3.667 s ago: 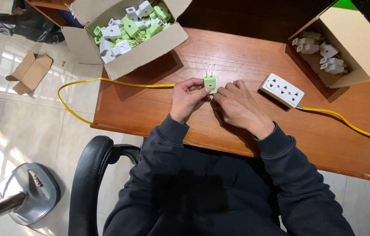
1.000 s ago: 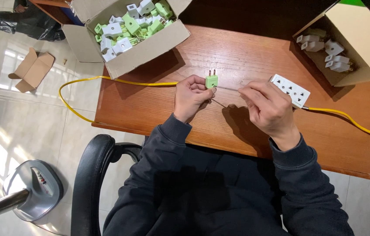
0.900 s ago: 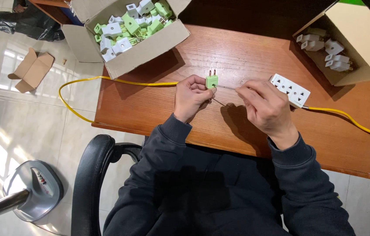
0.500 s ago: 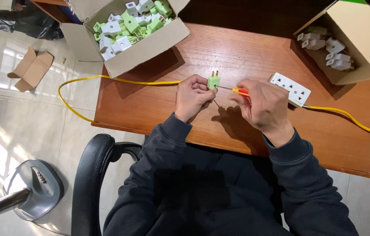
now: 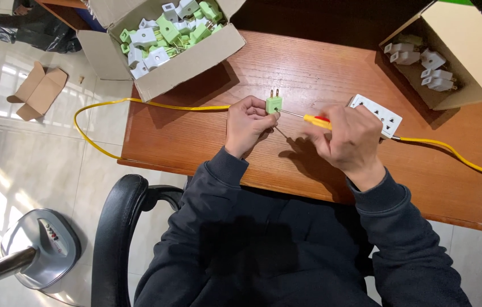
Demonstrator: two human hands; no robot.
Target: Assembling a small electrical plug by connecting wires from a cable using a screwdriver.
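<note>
Plug, green, two prongs up, pinched in left hand near desk centre. Right hand closed round screwdriver w/ yellow-red handle, tip at plug's right side. Looked mid-job: screw being worked, plug body not apart. Yellow cable ran left; white socket strip just right. Far-left box full of green & white plugs; far-right box w/ only a few white ones, so plenty prob. left.

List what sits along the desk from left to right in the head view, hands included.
Open box of green and white plugs → left hand → green plug → screwdriver → right hand → white power strip → box of white plugs.
</note>
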